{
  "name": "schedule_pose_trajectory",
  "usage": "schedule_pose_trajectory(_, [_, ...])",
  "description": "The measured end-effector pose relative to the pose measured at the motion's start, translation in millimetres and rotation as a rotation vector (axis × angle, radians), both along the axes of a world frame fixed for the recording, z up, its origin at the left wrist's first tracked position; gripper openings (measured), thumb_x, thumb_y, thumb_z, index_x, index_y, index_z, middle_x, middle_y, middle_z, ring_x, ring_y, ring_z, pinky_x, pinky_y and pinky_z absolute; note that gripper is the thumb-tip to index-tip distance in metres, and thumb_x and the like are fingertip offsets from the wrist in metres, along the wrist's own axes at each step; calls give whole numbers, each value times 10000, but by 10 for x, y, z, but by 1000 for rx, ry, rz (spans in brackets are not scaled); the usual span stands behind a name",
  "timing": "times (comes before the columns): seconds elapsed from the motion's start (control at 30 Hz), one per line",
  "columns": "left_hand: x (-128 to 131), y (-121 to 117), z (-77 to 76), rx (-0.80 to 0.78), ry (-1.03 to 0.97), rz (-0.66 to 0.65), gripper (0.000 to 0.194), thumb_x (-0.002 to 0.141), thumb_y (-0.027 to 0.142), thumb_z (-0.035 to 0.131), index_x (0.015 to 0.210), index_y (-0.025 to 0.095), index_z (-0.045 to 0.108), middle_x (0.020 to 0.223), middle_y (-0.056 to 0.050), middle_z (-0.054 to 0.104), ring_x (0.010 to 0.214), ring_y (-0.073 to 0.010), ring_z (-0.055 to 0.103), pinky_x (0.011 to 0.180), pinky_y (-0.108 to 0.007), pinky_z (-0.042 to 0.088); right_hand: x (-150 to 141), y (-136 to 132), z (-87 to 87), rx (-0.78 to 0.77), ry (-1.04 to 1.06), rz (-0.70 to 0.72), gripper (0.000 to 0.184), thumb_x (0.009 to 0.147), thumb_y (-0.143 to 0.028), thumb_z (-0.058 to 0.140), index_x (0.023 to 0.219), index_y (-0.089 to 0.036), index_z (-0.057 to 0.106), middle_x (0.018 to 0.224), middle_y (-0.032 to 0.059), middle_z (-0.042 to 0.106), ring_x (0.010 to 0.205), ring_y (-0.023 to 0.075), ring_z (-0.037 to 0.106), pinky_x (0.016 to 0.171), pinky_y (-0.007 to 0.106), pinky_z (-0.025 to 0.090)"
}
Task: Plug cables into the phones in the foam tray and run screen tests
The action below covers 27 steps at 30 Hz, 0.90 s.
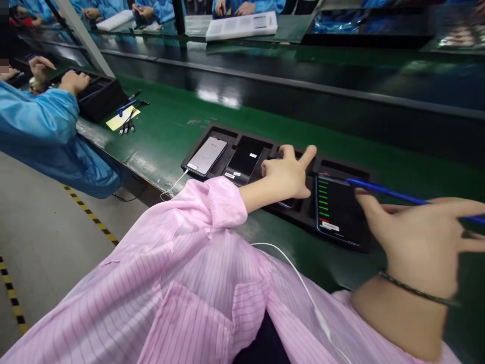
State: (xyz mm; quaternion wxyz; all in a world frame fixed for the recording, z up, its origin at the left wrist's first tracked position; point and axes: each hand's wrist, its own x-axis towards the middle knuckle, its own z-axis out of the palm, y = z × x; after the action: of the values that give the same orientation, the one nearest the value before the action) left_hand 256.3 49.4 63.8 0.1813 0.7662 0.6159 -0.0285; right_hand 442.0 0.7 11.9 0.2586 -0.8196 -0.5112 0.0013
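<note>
A black tray [299, 215] with several compartments lies on the green bench in front of me. My left hand [286, 174] is over its third compartment, fingers spread, and mostly hides a phone [287, 203] there. My right hand [420, 237] holds a blue pen [386, 191], its tip end above the rightmost phone [337, 207]. That phone's dark screen shows a column of green marks and a red one. At the tray's left end is a phone with a lit white screen [206, 155]; beside it lies a dark phone [245, 159] with white labels.
A white cable [175, 186] runs from the leftmost phone. Left of the tray are a yellow paper [122, 119], pens and short black cables. A co-worker in a blue sleeve [41, 116] reaches into another black tray [102, 96]. Across the line lies a white tray [242, 26].
</note>
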Motion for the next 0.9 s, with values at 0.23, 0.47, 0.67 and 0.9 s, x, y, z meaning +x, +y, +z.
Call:
schedule_pose_trajectory(0.23, [-280, -201, 12, 166, -60, -88, 969, 845, 435, 744, 1621, 221, 206, 1639, -253, 198, 1210, -416, 611, 1048, -555, 451, -527, -323, 400, 741, 545, 305, 630, 805, -875, 485, 804, -262, 337, 876, -16, 385, 598, 157, 626, 536, 421, 505])
schedule_pose_trajectory(0.47, [-1854, -466, 96, 453, -253, 175, 748, 915, 386, 635, 1517, 225, 221, 1569, -205, 376, 1382, -398, 488, 1039, -633, 472, -766, -406, 470, 915, 915, 234, 679, 791, -887, 482, 688, -217, 520, 541, -66, 391, 325, 92, 445, 290, 224, 261])
schedule_pose_trajectory(0.67, [-2707, -758, -192, 271, -254, 552, 380, 949, 465, 574, 1206, 184, 595, 1189, -169, 693, 980, -346, 696, 911, -510, 535, -1452, -346, 238, 326, 1287, 567, 486, 840, -652, 671, 683, -197, 607, 422, -54, 434, 319, 86, 391, 328, 222, 255])
schedule_pose_trajectory(0.9, [-2533, -684, -542, 169, -469, 396, 264, 1010, 386, 450, 939, 193, 616, 872, -65, 737, 845, -225, 696, 803, -322, 509, -2456, -3, -75, 80, 1235, 912, 182, 759, -365, 662, 839, -226, 575, 560, -54, 592, 465, 116, 512, 464, 247, 385])
